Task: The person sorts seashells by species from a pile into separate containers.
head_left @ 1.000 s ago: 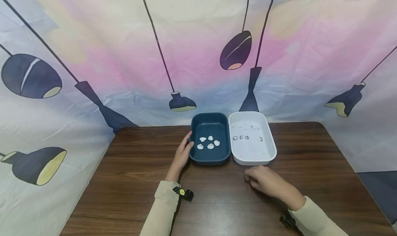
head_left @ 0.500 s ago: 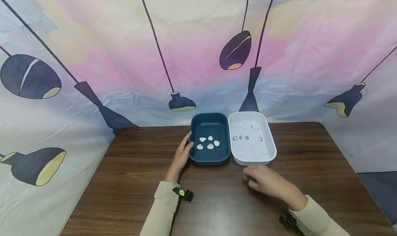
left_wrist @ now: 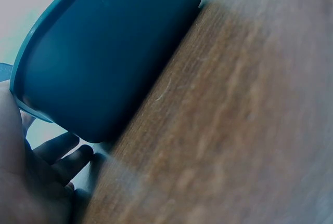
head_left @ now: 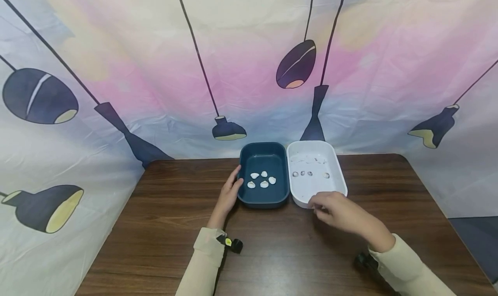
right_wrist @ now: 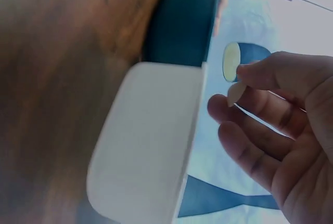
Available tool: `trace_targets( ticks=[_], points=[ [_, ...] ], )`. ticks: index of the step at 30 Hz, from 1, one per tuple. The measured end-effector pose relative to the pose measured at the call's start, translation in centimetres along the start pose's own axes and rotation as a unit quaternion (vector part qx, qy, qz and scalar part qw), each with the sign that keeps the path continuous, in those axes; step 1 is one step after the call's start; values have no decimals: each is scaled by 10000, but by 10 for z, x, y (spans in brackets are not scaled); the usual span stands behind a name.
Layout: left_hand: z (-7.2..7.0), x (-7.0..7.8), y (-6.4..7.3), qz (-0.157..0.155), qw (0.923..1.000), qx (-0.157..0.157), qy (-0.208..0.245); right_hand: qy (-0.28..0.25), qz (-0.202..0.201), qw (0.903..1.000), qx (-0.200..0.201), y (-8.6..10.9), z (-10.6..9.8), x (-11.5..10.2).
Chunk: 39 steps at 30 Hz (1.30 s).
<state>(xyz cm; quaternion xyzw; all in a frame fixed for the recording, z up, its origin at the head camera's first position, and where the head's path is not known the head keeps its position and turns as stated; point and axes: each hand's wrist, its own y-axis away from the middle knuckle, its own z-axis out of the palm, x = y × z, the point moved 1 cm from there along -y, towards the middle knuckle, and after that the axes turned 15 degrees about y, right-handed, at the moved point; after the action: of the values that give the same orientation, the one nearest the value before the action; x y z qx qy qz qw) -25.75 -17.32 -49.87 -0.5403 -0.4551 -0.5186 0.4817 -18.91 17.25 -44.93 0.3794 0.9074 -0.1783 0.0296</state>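
My right hand (head_left: 340, 214) is over the front edge of the white tray (head_left: 339, 168). In the right wrist view its thumb and forefinger pinch a small pale shell (right_wrist: 237, 93), while the other fingers are loosely bent. Several white shells (head_left: 264, 184) lie in the dark teal tray (head_left: 263, 199), toward its front half. Several smaller, darker shells (head_left: 309, 173) lie across the middle of the white tray. My left hand (head_left: 227, 194) rests against the left side of the teal tray, thumb at the rim and fingers reaching along the outer wall.
Both trays stand side by side near the back edge of the brown wooden table (head_left: 171, 209). A patterned cloth (head_left: 155, 71) with painted lamps hangs right behind. Dark specks or marks show in the back part of the white tray. Each wrist wears a small black camera (head_left: 235, 246).
My right hand has risen from the table in front of the white tray and moved forward to its front rim. The left hand, trays and lying shells have not moved.
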Motion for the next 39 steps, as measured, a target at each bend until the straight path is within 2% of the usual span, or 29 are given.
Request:
trace_targets(
  ticks=[7, 10, 16, 19, 24, 29, 35, 39],
  points=[
    [0, 0, 0, -36, 10000, 49, -20, 289, 133, 9967, 743, -7, -6, 15],
    [0, -1, -1, -29, 10000, 38, -10, 332, 271, 9954, 853, -10, -4, 25],
    [-1, -1, -1, -16, 10000, 48, 23, 252, 820, 9950, 502, -18, -3, 45],
    [-1, -1, -1, -21, 10000, 56, 20, 207, 1022, 9935, 459, -23, -1, 55],
    [0, -1, -1, -52, 10000, 64, 10, 205, 1052, 9933, 423, -33, 12, 71],
    [-1, -1, -2, -48, 10000, 56, 4, 243, 1136, 9932, -14, -47, 30, 85],
    [0, -3, -2, -27, 10000, 43, 17, 550, 1429, 9861, -645, -53, 43, 93],
    [0, -2, -2, -33, 10000, 67, 26, 702, 1389, 9850, -750, -57, 47, 93]
  ],
)
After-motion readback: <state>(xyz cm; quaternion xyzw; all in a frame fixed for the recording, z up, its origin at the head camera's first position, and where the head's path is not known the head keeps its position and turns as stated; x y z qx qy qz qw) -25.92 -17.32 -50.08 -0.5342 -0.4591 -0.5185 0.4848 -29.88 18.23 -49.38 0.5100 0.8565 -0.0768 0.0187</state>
